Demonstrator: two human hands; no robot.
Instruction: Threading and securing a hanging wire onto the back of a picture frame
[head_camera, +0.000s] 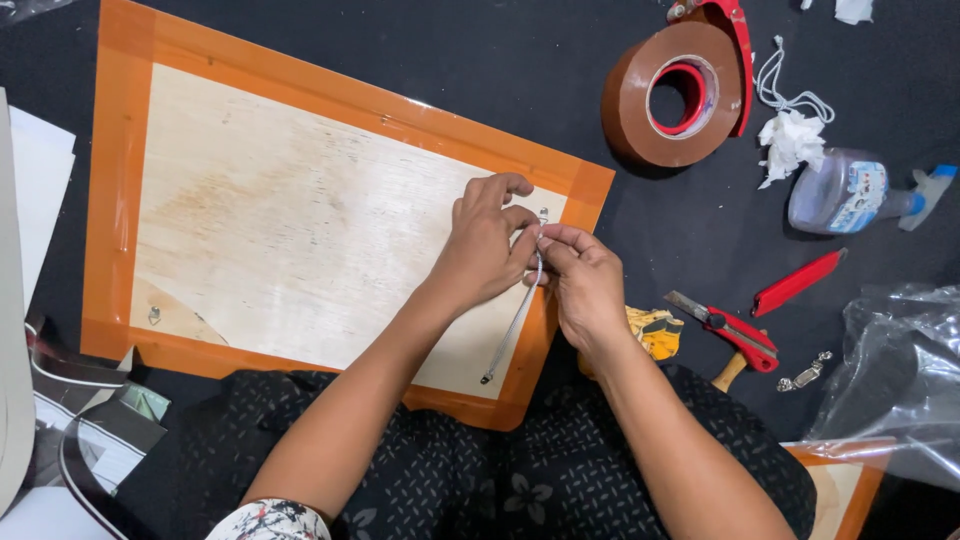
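Observation:
A pale wooden board (300, 220) edged with orange-brown tape lies flat on a dark floor. My left hand (480, 245) and my right hand (585, 285) meet over the board's right side. Both pinch the upper end of a thin grey cord (512, 330), which runs down and to the left toward the board's lower taped edge. A small metal fitting (543, 214) sits on the board just above my fingertips. Another small metal fitting (154, 316) lies near the board's lower left corner.
A large roll of brown tape in a red dispenser (680, 95) lies at the upper right, beside crumpled tissue (790, 140) and a spray bottle (850, 192). A red cutter (798, 282), a red-handled tool (730, 330), a metal hook (805, 372) and a plastic bag (890, 380) lie right.

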